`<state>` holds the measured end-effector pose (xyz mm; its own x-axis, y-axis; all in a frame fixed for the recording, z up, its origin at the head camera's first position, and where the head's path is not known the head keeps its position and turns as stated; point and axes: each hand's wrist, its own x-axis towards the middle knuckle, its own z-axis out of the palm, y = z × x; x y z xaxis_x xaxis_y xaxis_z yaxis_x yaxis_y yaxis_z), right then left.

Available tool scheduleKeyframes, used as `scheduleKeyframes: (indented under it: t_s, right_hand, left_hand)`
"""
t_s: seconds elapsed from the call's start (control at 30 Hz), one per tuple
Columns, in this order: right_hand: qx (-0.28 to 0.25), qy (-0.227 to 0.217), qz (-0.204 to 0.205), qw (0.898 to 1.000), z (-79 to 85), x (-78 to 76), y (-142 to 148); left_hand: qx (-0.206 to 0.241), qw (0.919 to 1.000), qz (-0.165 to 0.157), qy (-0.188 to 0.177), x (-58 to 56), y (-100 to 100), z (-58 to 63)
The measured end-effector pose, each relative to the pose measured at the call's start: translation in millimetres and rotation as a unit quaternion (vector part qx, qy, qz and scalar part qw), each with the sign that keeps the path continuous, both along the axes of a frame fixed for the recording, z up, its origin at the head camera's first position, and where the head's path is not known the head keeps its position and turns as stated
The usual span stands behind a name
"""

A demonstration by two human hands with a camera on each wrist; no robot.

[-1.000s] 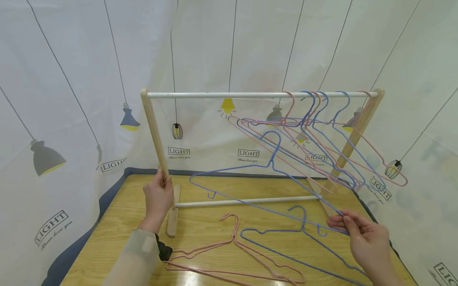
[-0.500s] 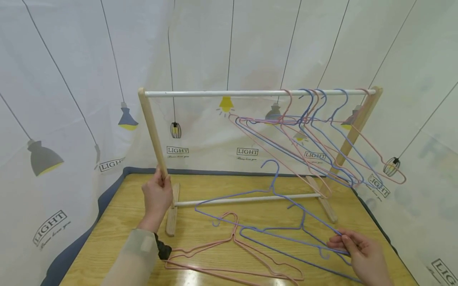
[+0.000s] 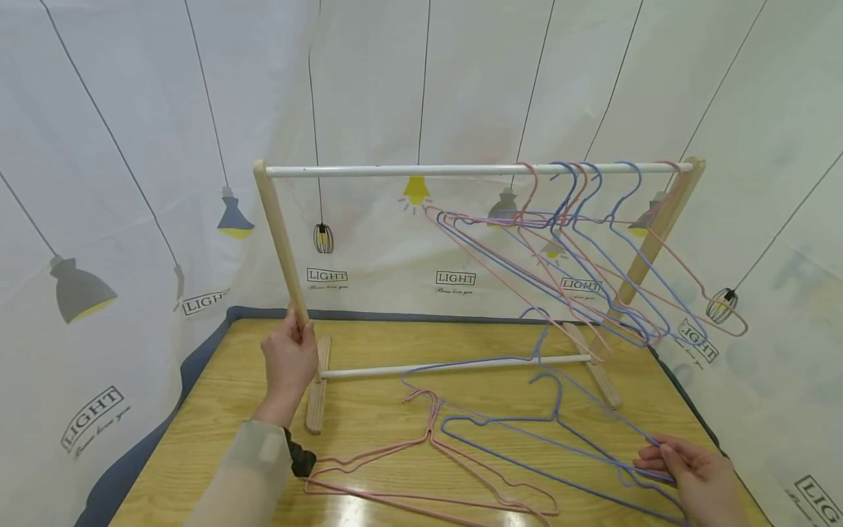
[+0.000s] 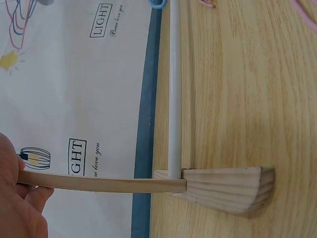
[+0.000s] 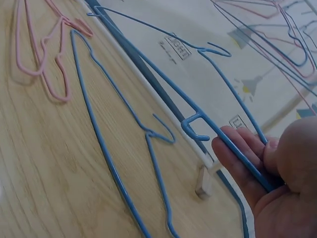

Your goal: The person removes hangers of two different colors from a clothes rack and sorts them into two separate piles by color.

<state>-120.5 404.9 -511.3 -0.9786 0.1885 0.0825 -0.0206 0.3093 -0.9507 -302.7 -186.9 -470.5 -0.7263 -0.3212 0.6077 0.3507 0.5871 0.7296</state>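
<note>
My left hand [image 3: 288,362] grips the left wooden post [image 3: 282,249] of a small clothes rack; the left wrist view shows the fingers round the post above its foot [image 4: 223,188]. My right hand [image 3: 701,476] holds a blue clothes hanger [image 5: 200,114] by one end, thumb over the wire and fingers under it. The hanger's hook [image 3: 542,340] points up, in front of the rack's lower white bar [image 3: 395,371]. Below, a second blue hanger [image 3: 557,410] lies on the table. To its left lie pink hangers [image 3: 431,435], one over another.
Several pink and blue hangers [image 3: 563,212] hang bunched on the right part of the white top rail [image 3: 395,171]. The right post [image 3: 648,252] stands behind them. A white cloth [image 3: 369,88] with printed lamps surrounds the wooden table [image 3: 230,410].
My right hand has moved down and slightly right, bringing the blue hanger from in front of the hanging ones to low over the table. My left hand stays on the post.
</note>
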Motion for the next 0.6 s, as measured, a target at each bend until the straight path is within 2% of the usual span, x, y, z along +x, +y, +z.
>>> scheduleKeyframes:
  t_s: [0.13, 0.3, 0.43, 0.6]
  right_hand:
    - [0.004, -0.061, -0.025, 0.998, -1.2, 2.3, 11.9]
    - [0.000, -0.160, -0.027, 0.987, -5.4, 3.7, 30.0]
    - [-0.034, -0.204, -0.022, 0.978, -12.5, 5.0, 46.4]
    - [-0.114, -0.229, -0.022, 0.967, -23.2, 8.8, 61.6]
  left_hand:
    - [0.008, 1.0000, 0.004, -0.003, 1.3, 0.9, 1.3]
    - [0.003, 1.0000, 0.004, -0.006, 1.3, 1.7, 3.1]
    - [0.000, 1.0000, 0.006, -0.002, 1.4, 1.4, 4.2]
    - [0.006, 1.0000, 0.004, -0.002, 1.8, 0.5, 4.0]
